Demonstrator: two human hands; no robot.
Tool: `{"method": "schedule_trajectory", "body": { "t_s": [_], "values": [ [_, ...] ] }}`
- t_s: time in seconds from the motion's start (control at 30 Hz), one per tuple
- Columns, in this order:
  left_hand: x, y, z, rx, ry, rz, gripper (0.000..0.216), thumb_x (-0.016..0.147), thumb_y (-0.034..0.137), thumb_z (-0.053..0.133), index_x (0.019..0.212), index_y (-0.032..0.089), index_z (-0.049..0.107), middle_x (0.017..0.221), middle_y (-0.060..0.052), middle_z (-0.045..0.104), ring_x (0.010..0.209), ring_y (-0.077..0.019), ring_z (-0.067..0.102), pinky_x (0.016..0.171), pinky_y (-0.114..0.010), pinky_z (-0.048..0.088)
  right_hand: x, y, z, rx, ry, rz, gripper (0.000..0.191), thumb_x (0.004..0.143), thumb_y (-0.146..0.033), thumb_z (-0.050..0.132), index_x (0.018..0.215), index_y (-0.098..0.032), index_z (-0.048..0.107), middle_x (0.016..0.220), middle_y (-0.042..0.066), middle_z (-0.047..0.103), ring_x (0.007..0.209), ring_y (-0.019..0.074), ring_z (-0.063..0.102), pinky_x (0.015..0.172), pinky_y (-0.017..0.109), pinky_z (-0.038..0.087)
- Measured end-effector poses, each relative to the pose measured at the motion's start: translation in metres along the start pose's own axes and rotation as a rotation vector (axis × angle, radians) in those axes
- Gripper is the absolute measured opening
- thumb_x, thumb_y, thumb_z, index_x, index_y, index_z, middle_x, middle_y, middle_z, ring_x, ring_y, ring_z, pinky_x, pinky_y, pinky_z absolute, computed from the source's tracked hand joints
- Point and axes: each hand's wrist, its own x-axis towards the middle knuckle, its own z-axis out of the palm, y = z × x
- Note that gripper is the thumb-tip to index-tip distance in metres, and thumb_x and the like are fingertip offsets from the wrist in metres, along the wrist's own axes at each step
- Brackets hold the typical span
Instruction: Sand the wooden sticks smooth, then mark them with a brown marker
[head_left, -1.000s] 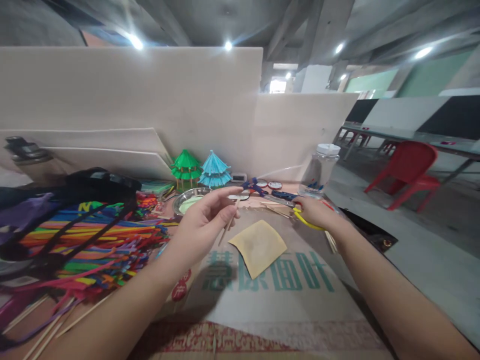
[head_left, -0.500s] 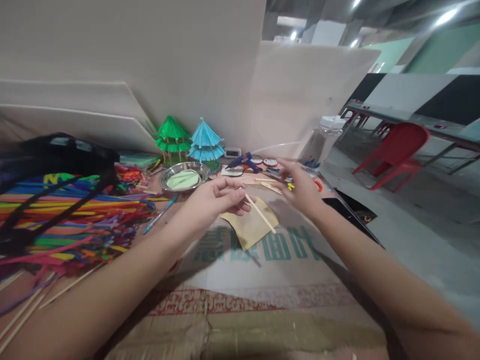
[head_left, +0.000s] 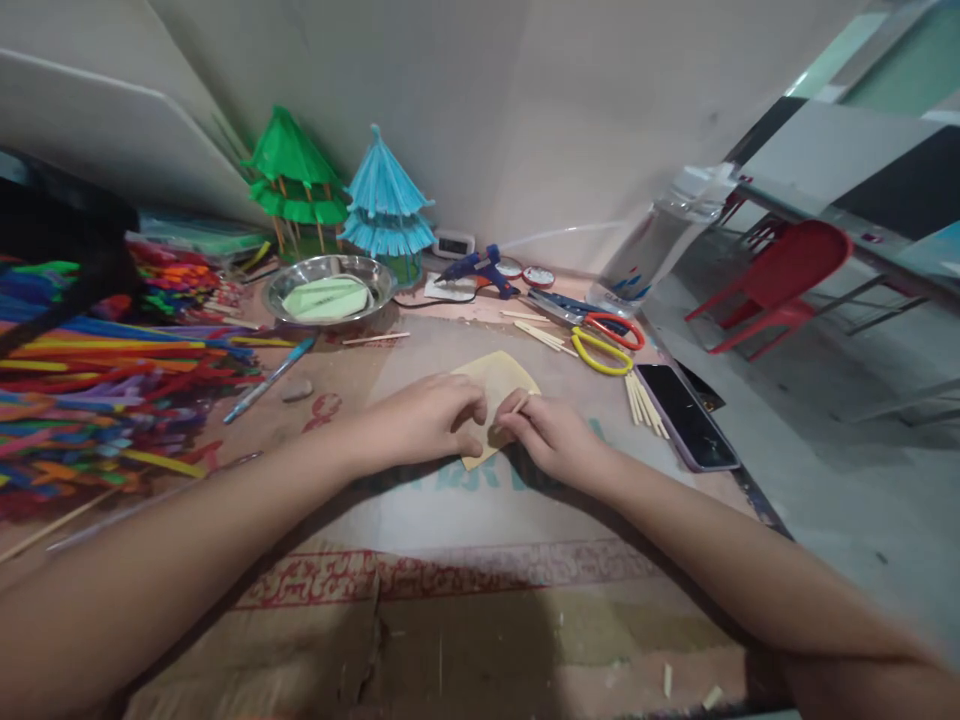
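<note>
A tan square sheet [head_left: 491, 372] lies flat on the printed white sacking [head_left: 405, 350] that covers the work table. My right hand [head_left: 559, 435] is closed over the sheet's right side, pinching a short thin wooden stick [head_left: 520, 402] whose end shows between thumb and fingers. From the other side, my left hand [head_left: 427, 420] rests at the sheet's left edge, thumb and fingers curved but apart, with nothing visible between them. The fingers of the right hand hide most of the stick.
Green [head_left: 296, 180] and blue [head_left: 388, 205] tiered paper-roofed models stand behind a metal bowl [head_left: 281, 300]. Beyond are a glue gun [head_left: 476, 265], scissors [head_left: 604, 350], loose sticks [head_left: 645, 405], a phone [head_left: 690, 415] and a plastic jar [head_left: 660, 240]. Colourful pipe cleaners [head_left: 97, 370] cover the left.
The stick has passed from my left hand to my right. My right hand has come down and inward to the sheet; my left has lowered and opened. The view has tilted down.
</note>
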Motion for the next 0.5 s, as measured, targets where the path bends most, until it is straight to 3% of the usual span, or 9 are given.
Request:
{"method": "schedule_trajectory", "body": {
  "t_s": [0.07, 0.17, 0.33, 0.5],
  "values": [
    [0.0016, -0.0036, 0.0064, 0.014, -0.038, 0.005, 0.024, 0.076, 0.032, 0.078, 0.090, 0.020, 0.063, 0.089, -0.001, 0.063, 0.088, -0.0216, 0.057, 0.074, -0.030, 0.039, -0.0010, 0.0044, 0.0047, -0.063, -0.067, -0.025, 0.021, 0.100, -0.020, 0.042, 0.088, -0.017, 0.058, 0.081, 0.006, 0.069, 0.072, 0.0170, 0.063, 0.070, 0.028, 0.047],
    [0.0021, -0.0060, 0.0105, 0.071, -0.072, 0.009, 0.026, 0.081, 0.034, 0.075, 0.098, 0.020, 0.061, 0.098, -0.003, 0.063, 0.093, -0.0225, 0.057, 0.080, -0.032, 0.041, -0.0016, 0.0056, 0.0057, -0.176, -0.066, 0.003, 0.022, 0.099, -0.017, 0.041, 0.087, -0.016, 0.059, 0.079, 0.008, 0.069, 0.072, 0.0187, 0.063, 0.070, 0.030, 0.047],
    [0.0010, -0.0073, 0.0097, 0.134, -0.089, 0.038, 0.027, 0.087, 0.041, 0.070, 0.100, 0.020, 0.060, 0.098, -0.005, 0.062, 0.095, -0.0234, 0.056, 0.080, -0.033, 0.042, -0.0034, -0.0006, 0.0034, -0.142, -0.132, -0.062, 0.026, 0.101, -0.021, 0.039, 0.090, -0.016, 0.062, 0.086, 0.010, 0.072, 0.078, 0.0196, 0.065, 0.074, 0.030, 0.049],
    [0.0013, -0.0070, 0.0099, 0.161, -0.099, 0.039, 0.028, 0.085, 0.038, 0.073, 0.102, 0.019, 0.059, 0.101, -0.005, 0.062, 0.095, -0.0235, 0.056, 0.082, -0.034, 0.042, -0.0051, -0.0029, 0.0039, -0.243, -0.088, -0.011, 0.028, 0.100, -0.020, 0.037, 0.089, -0.015, 0.062, 0.083, 0.012, 0.071, 0.075, 0.0215, 0.064, 0.072, 0.033, 0.049]
  ]
}}
